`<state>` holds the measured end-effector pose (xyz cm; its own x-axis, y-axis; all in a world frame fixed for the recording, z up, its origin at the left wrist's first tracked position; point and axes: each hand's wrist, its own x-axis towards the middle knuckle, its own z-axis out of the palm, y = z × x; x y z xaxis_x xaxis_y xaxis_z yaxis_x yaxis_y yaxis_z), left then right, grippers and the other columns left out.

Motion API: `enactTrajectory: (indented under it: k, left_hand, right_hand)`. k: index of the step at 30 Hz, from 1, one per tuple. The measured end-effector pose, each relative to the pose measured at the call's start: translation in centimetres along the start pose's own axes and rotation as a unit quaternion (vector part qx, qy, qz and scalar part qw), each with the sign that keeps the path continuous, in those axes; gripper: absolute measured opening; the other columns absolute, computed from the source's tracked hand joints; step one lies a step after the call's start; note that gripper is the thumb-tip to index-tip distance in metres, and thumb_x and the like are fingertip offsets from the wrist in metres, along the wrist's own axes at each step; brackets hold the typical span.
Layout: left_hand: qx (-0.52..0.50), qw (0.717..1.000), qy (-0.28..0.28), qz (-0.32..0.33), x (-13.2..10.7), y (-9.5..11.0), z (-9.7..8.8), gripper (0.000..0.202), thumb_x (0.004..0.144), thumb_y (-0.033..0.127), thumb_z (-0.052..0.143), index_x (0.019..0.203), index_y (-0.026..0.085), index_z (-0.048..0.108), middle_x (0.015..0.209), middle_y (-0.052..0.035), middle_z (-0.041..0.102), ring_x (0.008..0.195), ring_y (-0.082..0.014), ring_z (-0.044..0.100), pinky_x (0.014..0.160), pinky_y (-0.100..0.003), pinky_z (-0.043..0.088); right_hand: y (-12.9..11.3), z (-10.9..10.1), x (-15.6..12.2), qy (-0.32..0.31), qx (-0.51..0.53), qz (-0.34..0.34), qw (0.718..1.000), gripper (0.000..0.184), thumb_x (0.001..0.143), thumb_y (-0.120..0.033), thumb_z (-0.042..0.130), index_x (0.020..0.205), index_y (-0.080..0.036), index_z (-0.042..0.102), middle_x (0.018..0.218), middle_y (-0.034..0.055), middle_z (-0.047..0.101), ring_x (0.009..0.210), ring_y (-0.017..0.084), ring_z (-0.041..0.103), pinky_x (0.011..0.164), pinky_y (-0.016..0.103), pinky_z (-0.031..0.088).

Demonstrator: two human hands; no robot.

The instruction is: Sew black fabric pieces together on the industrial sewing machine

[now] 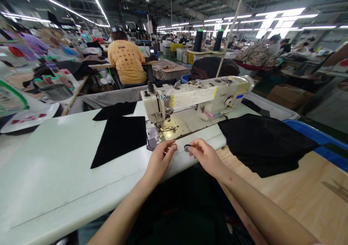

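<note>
My right hand pinches a small round bobbin, grey-faced with a dark edge, above the front edge of the sewing machine's table. To its left, my left hand has thumb and forefinger pressed together; a small dark bit shows at the tips, too small to name. Just behind both hands stands a white sewing machine, its needle area lit by a lamp. Black fabric pieces lie flat left of the needle. A stack of black fabric rests on the right.
The pale table runs to the left, and a wooden board with scissors extends right. A blue bin stands beyond the black stack. Dark thread cones rise behind the machine. A person in a yellow shirt sits ahead.
</note>
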<state>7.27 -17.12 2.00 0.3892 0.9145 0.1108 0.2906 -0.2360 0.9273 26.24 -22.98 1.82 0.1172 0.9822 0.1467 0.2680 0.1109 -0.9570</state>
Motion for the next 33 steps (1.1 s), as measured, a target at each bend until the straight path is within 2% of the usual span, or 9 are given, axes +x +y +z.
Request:
enactTrajectory:
  k: [1, 3, 6, 11, 13, 17, 24, 29, 33]
  left_hand:
    - [0.086, 0.994, 0.029, 0.056, 0.3, -0.6, -0.2, 0.031, 0.087, 0.038, 0.062, 0.112, 0.02, 0.067, 0.101, -0.009, 0.065, 0.081, -0.0216, 0.059, 0.078, -0.036, 0.049]
    - [0.197, 0.971, 0.025, 0.131, 1.0, -1.8, -0.5, 0.032, 0.084, 0.029, 0.065, 0.115, 0.021, 0.067, 0.11, -0.0112, 0.063, 0.1, -0.0275, 0.058, 0.095, -0.046, 0.046]
    - [0.216, 0.967, -0.014, 0.136, 1.9, -3.1, -0.1, 0.028, 0.082, 0.019, 0.062, 0.11, 0.019, 0.069, 0.107, -0.0126, 0.063, 0.103, -0.03, 0.058, 0.1, -0.052, 0.044]
    - [0.132, 0.987, -0.025, 0.086, 1.7, -2.5, 1.2, 0.029, 0.091, 0.027, 0.05, 0.11, 0.013, 0.067, 0.095, -0.0123, 0.068, 0.087, -0.0242, 0.066, 0.084, -0.043, 0.054]
    - [0.012, 0.998, -0.055, 0.028, 0.9, -1.6, 1.3, 0.034, 0.094, 0.033, 0.049, 0.117, 0.012, 0.065, 0.1, -0.0126, 0.072, 0.085, -0.0219, 0.069, 0.081, -0.038, 0.056]
    - [-0.278, 0.951, -0.068, -0.12, -0.9, 0.2, 1.4, 0.041, 0.082, 0.036, 0.07, 0.117, 0.015, 0.068, 0.113, -0.0105, 0.073, 0.097, -0.0218, 0.07, 0.094, -0.035, 0.053]
    - [-0.244, 0.964, -0.002, -0.108, -2.3, 1.7, 1.9, 0.039, 0.068, 0.029, 0.083, 0.104, 0.018, 0.075, 0.092, -0.0038, 0.078, 0.086, -0.0196, 0.071, 0.086, -0.031, 0.055]
    - [-0.377, 0.91, -0.015, -0.172, -2.1, 1.9, 1.1, 0.041, 0.067, 0.03, 0.086, 0.103, 0.017, 0.069, 0.094, -0.0062, 0.078, 0.085, -0.0182, 0.073, 0.087, -0.03, 0.055]
    - [-0.433, 0.881, -0.046, -0.186, -2.2, 1.9, 0.4, 0.038, 0.071, 0.029, 0.085, 0.103, 0.015, 0.069, 0.102, -0.0086, 0.076, 0.09, -0.0147, 0.071, 0.09, -0.025, 0.052]
  right_hand:
    - [0.5, 0.1, 0.2, -0.012, 0.049, 0.041, 0.998, 0.03, 0.086, -0.051, 0.062, 0.09, -0.021, 0.058, 0.076, 0.0014, 0.067, 0.068, 0.016, 0.062, 0.064, 0.031, 0.05]
    - [1.2, 0.2, 0.6, -0.038, 0.132, 0.091, 0.986, 0.04, 0.081, -0.058, 0.066, 0.089, -0.02, 0.057, 0.07, 0.0007, 0.067, 0.063, 0.015, 0.061, 0.061, 0.03, 0.048]
    - [1.4, 0.1, 0.6, -0.034, 0.196, 0.125, 0.972, 0.043, 0.076, -0.058, 0.072, 0.09, -0.018, 0.059, 0.067, -0.0011, 0.065, 0.06, 0.013, 0.058, 0.06, 0.027, 0.045]
    - [0.9, 0.1, 0.2, -0.029, 0.203, 0.128, 0.97, 0.044, 0.074, -0.056, 0.074, 0.091, -0.018, 0.061, 0.063, -0.0037, 0.061, 0.058, 0.012, 0.054, 0.059, 0.027, 0.043]
    - [0.7, 0.2, 0.2, -0.035, 0.189, 0.113, 0.975, 0.043, 0.075, -0.057, 0.073, 0.091, -0.018, 0.061, 0.063, -0.0039, 0.061, 0.058, 0.012, 0.055, 0.06, 0.028, 0.044]
    - [0.5, 0.7, 0.0, -0.02, 0.163, 0.085, 0.983, 0.041, 0.077, -0.056, 0.072, 0.091, -0.018, 0.062, 0.063, -0.0037, 0.062, 0.06, 0.012, 0.057, 0.061, 0.028, 0.046]
    - [-0.1, 1.6, -1.4, -0.001, 0.105, 0.035, 0.994, 0.022, 0.085, -0.041, 0.069, 0.087, -0.02, 0.062, 0.07, -0.0017, 0.067, 0.067, 0.014, 0.064, 0.064, 0.028, 0.05]
    - [-1.3, 0.6, -1.6, 0.012, -0.08, -0.086, 0.993, 0.013, 0.094, -0.028, 0.057, 0.092, -0.022, 0.068, 0.085, 0.0012, 0.069, 0.078, 0.015, 0.063, 0.076, 0.029, 0.047]
    - [-1.5, -0.6, -0.7, -0.035, -0.038, 0.017, 0.999, 0.019, 0.093, -0.033, 0.055, 0.082, -0.02, 0.063, 0.061, -0.0049, 0.053, 0.057, 0.012, 0.05, 0.058, 0.026, 0.041]
